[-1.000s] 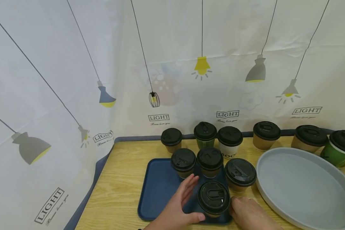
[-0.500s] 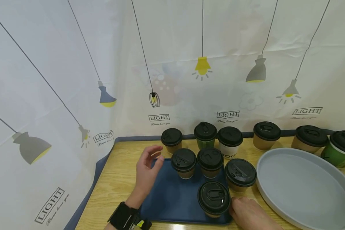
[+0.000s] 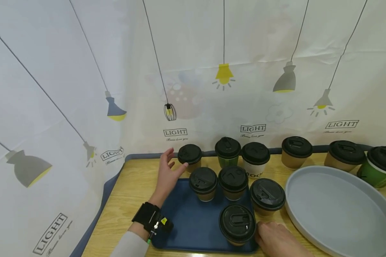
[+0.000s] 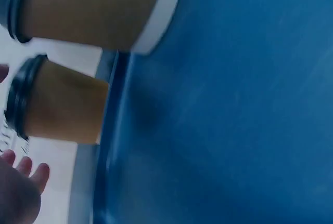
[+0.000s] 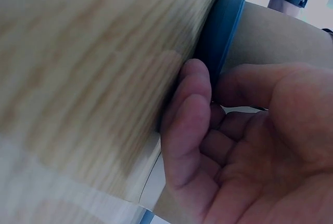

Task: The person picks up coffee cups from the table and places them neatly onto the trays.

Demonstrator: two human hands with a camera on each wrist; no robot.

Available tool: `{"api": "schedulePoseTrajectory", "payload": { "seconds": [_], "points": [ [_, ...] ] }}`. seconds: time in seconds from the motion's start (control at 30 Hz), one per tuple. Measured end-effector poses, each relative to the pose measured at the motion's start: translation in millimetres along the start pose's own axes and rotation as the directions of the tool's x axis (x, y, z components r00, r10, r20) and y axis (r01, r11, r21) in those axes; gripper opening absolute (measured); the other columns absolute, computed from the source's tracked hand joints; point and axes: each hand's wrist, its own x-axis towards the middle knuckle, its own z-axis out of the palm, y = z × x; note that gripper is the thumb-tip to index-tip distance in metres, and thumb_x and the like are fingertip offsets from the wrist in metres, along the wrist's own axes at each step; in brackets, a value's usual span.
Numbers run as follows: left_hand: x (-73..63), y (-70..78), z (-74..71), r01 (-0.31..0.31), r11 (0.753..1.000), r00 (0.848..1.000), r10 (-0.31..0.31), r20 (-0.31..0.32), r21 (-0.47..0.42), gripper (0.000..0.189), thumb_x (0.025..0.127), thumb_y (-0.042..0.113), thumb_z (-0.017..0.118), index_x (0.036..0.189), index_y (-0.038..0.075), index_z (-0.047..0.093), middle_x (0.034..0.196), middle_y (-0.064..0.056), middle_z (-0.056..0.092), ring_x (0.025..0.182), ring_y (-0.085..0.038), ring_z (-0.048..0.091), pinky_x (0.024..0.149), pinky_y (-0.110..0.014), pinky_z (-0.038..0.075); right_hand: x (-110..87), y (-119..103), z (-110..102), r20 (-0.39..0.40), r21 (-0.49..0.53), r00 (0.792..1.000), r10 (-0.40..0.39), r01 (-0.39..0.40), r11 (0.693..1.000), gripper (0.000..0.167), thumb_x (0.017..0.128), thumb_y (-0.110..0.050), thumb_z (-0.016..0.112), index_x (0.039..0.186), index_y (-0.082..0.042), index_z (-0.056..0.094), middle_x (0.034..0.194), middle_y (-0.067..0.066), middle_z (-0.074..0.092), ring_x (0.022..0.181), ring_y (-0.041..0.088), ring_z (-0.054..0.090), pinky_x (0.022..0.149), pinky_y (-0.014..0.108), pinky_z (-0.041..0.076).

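Observation:
At the back left, my left hand [image 3: 168, 175] reaches beside a small brown paper coffee cup [image 3: 189, 156] with a black lid, fingers spread loosely around its left side. In the left wrist view, fingertips [image 4: 40, 176] show apart from that cup [image 4: 67, 107]. Front right, my right hand [image 3: 274, 236] grips the right edge of a blue tray [image 3: 193, 225]; in the right wrist view the thumb lies on the inner side of the rim [image 5: 221, 26], with curled fingers outside it. On the tray stand three lidded cups: two at the back [image 3: 203, 182] and one in front [image 3: 237, 222].
A lidded cup [image 3: 267, 194] stands between the tray and a round grey tray [image 3: 341, 210]. Along the back are a green cup [image 3: 228, 151], a white cup [image 3: 255, 157] and several more lidded cups. Behind them hangs a lamp-printed cloth [image 3: 199, 96].
My left hand has left the front cup on the tray and moved left and back to the rear-left cup. The right hand stays at the tray's edge.

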Motion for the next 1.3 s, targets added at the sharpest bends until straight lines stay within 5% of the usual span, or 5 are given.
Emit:
{"api": "schedulePoseTrajectory", "payload": {
  "seconds": [0.2,0.4,0.63,0.97,1.3],
  "points": [
    [13.0,-14.9,1.1,0.078,0.996,0.991,-0.082,0.105,0.045,0.101,0.090,0.022,0.082,0.164,0.004,0.016,0.168,-0.018,0.021,0.154,-0.039,0.024,0.120,-0.059,0.028,8.2,14.8,9.6,0.006,-0.012,1.000,0.006,-0.006,1.000,0.017,0.095,-0.022,0.072,0.082,-0.015,0.064,0.067,-0.001,0.053,0.058,0.019,0.053,0.054,0.042,0.044],
    [21.4,-26.6,7.9,0.119,0.993,0.978,-0.119,0.172,0.012,0.113,0.087,0.019,0.084,0.166,0.010,0.005,0.168,-0.019,0.017,0.152,-0.043,0.024,0.120,-0.061,0.027,2.0,2.0,1.8,0.040,0.006,0.999,0.037,-0.037,0.999,0.018,0.095,-0.020,0.072,0.080,-0.014,0.062,0.066,0.000,0.052,0.057,0.020,0.050,0.054,0.039,0.040],
    [26.5,-32.0,19.7,0.132,0.991,0.982,-0.126,0.144,-0.033,0.116,0.084,0.017,0.087,0.166,0.012,0.005,0.165,-0.021,0.023,0.145,-0.041,0.037,0.116,-0.059,0.034,-2.9,-9.4,-6.5,0.063,0.022,0.997,0.045,-0.047,0.999,0.018,0.096,-0.018,0.071,0.081,-0.013,0.062,0.066,0.000,0.052,0.057,0.020,0.050,0.055,0.039,0.041],
    [28.4,-35.3,22.9,0.143,0.990,0.980,-0.140,0.141,-0.015,0.093,0.084,0.021,0.086,0.156,0.006,0.030,0.149,-0.019,0.046,0.138,-0.036,0.047,0.113,-0.056,0.038,-13.4,-29.1,-20.9,0.058,0.060,0.996,0.063,-0.066,0.996,0.019,0.095,-0.013,0.071,0.080,-0.009,0.061,0.066,0.003,0.053,0.058,0.022,0.051,0.056,0.040,0.041],
    [18.5,-13.5,3.2,0.095,0.988,0.994,-0.087,0.072,-0.122,0.081,0.088,0.018,0.084,0.151,0.008,0.034,0.146,-0.015,0.046,0.135,-0.032,0.049,0.109,-0.052,0.043,8.1,6.0,6.7,0.057,0.024,0.998,0.037,-0.039,0.999,0.017,0.095,-0.019,0.072,0.081,-0.014,0.063,0.067,0.001,0.054,0.057,0.021,0.052,0.054,0.039,0.041]
  ]
}}
